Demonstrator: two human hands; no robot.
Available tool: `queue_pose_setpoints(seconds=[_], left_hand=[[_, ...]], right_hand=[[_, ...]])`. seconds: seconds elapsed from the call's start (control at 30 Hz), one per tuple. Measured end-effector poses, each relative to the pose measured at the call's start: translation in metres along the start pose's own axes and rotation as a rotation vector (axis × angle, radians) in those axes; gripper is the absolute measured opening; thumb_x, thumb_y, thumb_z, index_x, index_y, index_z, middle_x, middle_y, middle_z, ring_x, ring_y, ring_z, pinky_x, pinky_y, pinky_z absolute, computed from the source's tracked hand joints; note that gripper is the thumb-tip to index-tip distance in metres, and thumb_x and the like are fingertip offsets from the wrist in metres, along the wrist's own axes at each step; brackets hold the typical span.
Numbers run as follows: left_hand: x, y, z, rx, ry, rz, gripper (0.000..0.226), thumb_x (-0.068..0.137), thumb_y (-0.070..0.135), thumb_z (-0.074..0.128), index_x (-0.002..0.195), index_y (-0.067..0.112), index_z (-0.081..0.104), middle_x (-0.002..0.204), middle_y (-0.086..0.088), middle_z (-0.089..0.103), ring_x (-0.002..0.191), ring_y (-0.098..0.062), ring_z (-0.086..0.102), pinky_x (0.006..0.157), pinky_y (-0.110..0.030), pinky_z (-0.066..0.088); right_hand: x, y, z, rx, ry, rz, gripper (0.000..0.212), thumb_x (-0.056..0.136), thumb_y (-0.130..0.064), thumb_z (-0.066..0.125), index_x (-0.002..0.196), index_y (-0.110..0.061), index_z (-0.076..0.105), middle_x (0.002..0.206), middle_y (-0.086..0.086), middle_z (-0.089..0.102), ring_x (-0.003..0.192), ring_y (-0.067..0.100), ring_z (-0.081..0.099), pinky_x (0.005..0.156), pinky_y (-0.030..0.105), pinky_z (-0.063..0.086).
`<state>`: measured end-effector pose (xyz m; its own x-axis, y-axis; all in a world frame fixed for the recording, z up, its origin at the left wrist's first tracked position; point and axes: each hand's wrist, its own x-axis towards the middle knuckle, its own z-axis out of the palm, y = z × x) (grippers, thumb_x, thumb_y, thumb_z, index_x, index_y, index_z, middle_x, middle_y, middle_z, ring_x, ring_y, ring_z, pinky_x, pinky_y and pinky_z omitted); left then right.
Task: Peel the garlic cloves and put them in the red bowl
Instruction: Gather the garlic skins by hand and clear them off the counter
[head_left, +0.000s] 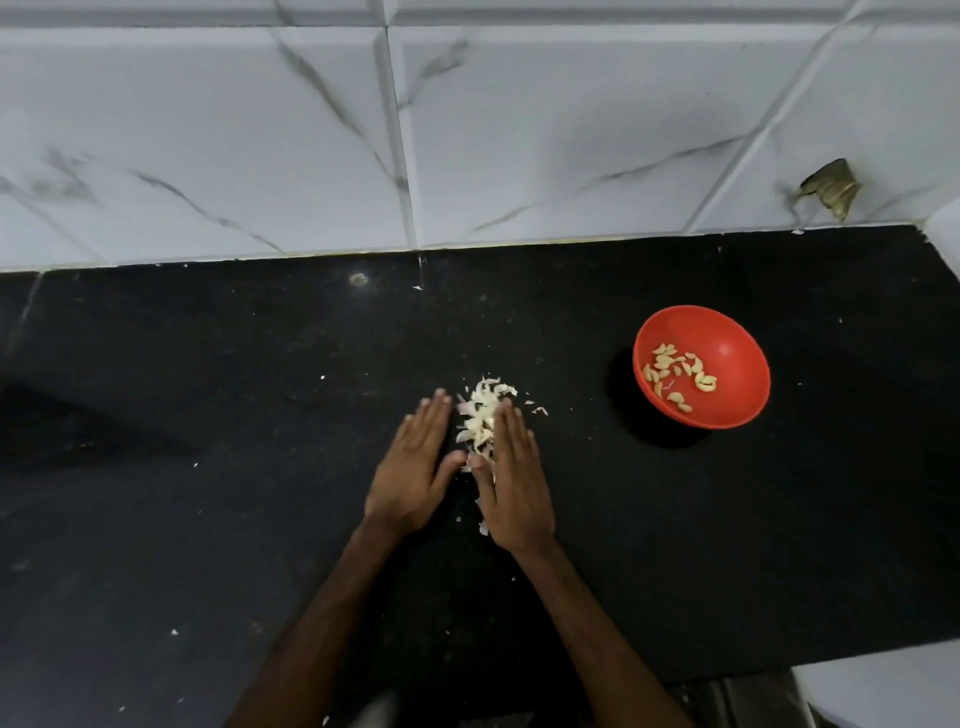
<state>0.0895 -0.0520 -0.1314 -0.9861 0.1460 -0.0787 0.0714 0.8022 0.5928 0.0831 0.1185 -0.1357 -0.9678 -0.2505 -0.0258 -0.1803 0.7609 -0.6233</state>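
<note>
1. Head view: left hand (415, 467) and right hand (511, 483) lie flat on the black tabletop (260, 441). Fingers are straight and each grip holds nothing, either side of the pile of garlic skins (480, 410).
2. The risk, I'd say: papery skins scatter, or an unpeeled clove hides in that pile.
3. The red bowl (727, 343), well apart to the right, holds the peeled cloves (678, 376).

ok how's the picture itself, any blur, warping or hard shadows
Head view: the wide-angle lens bows the tile joints; the whole frame is soft; the red bowl casts a dark shadow to its left on the counter; the garlic skins look blown out.
</note>
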Motion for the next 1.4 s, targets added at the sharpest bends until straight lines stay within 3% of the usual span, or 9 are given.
queue_pose_setpoints(seconds=[0.17, 0.33, 0.47, 0.57, 0.77, 0.87, 1.03, 1.23, 1.4], left_hand=[[0.027, -0.023, -0.022, 0.033, 0.051, 0.069, 0.076, 0.101, 0.066, 0.018, 0.162, 0.024, 0.008, 0.170, 0.011, -0.002, 0.156, -0.010, -0.005, 0.125, -0.030, -0.003], [0.067, -0.050, -0.036, 0.266, 0.023, -0.105, 0.097, 0.090, 0.079, -0.003, 0.162, 0.015, 0.003, 0.169, 0.000, -0.007, 0.155, -0.017, -0.011, 0.127, -0.038, -0.004], [0.048, -0.007, -0.018, -0.092, -0.103, 0.045, 0.084, 0.094, 0.078, 0.013, 0.162, 0.029, 0.003, 0.167, 0.010, 0.006, 0.154, -0.011, 0.007, 0.127, -0.041, 0.015], [0.009, 0.015, -0.014, -0.447, -0.026, 0.023, 0.069, 0.102, 0.056, 0.031, 0.162, 0.037, 0.003, 0.165, 0.020, 0.020, 0.144, -0.006, 0.039, 0.117, -0.025, 0.032], [-0.019, 0.023, -0.001, -0.973, 0.376, -0.226, 0.074, 0.104, 0.056, 0.039, 0.161, 0.014, 0.018, 0.163, 0.003, 0.035, 0.134, -0.025, 0.056, 0.115, -0.042, 0.041], [-0.005, 0.029, -0.002, -1.025, 0.514, -0.313, 0.060, 0.105, 0.013, 0.052, 0.159, 0.018, 0.026, 0.152, 0.001, 0.051, 0.116, -0.028, 0.069, 0.104, -0.038, 0.052], [0.015, 0.015, -0.011, -1.080, 0.512, -0.277, 0.089, 0.091, -0.023, 0.053, 0.161, 0.021, 0.019, 0.158, -0.004, 0.042, 0.118, -0.025, 0.067, 0.096, -0.030, 0.055], [0.015, 0.018, -0.026, -1.068, 0.458, -0.233, 0.045, 0.105, 0.031, 0.047, 0.142, 0.007, 0.055, 0.138, -0.003, 0.064, 0.128, -0.019, 0.061, 0.111, -0.046, 0.046], [0.018, 0.007, -0.035, -1.210, 0.648, -0.403, 0.087, 0.091, 0.078, 0.039, 0.149, 0.014, 0.046, 0.155, 0.000, 0.048, 0.143, -0.009, 0.042, 0.121, -0.031, 0.031]], right_hand=[[0.040, 0.017, -0.025, 0.166, 0.153, 0.110, 0.070, 0.104, -0.057, 0.018, 0.161, -0.017, 0.018, 0.170, -0.004, 0.007, 0.156, 0.006, -0.001, 0.127, 0.031, -0.002], [0.111, 0.015, -0.028, -0.070, -0.174, -0.029, 0.069, 0.105, -0.055, 0.015, 0.161, -0.014, 0.017, 0.170, -0.001, 0.009, 0.156, 0.010, 0.000, 0.128, 0.042, 0.001], [0.091, 0.018, -0.038, 0.204, -0.341, -0.166, 0.056, 0.108, -0.042, 0.025, 0.159, -0.019, 0.028, 0.167, -0.003, 0.023, 0.155, 0.006, 0.011, 0.128, 0.043, 0.011], [0.033, 0.037, -0.057, 0.379, -0.146, -0.044, 0.066, 0.104, -0.059, 0.029, 0.160, -0.023, 0.029, 0.169, -0.012, 0.017, 0.156, 0.005, 0.006, 0.128, 0.044, 0.014], [-0.061, 0.019, -0.018, -0.219, -0.045, -0.065, 0.109, 0.088, -0.084, 0.041, 0.163, -0.017, -0.002, 0.170, 0.010, -0.014, 0.157, 0.030, -0.011, 0.124, 0.056, 0.006], [-0.029, -0.004, 0.006, -0.249, 0.033, -0.100, 0.103, 0.089, -0.080, 0.046, 0.163, -0.023, 0.003, 0.170, 0.012, -0.009, 0.157, 0.033, -0.007, 0.123, 0.061, 0.007], [0.051, -0.004, 0.005, -0.247, 0.005, -0.039, 0.108, 0.082, -0.089, 0.032, 0.163, -0.024, 0.003, 0.170, 0.013, -0.011, 0.156, 0.037, -0.010, 0.122, 0.059, -0.003], [0.076, 0.000, 0.015, -0.074, -0.121, -0.282, 0.103, 0.089, -0.083, 0.029, 0.158, -0.006, 0.028, 0.168, 0.009, 0.021, 0.157, 0.022, 0.012, 0.127, 0.045, 0.014], [0.068, -0.025, 0.037, -0.087, -0.180, -0.503, 0.081, 0.093, -0.058, 0.056, 0.154, -0.008, 0.039, 0.163, 0.013, 0.033, 0.153, 0.028, 0.023, 0.126, 0.042, 0.019]])
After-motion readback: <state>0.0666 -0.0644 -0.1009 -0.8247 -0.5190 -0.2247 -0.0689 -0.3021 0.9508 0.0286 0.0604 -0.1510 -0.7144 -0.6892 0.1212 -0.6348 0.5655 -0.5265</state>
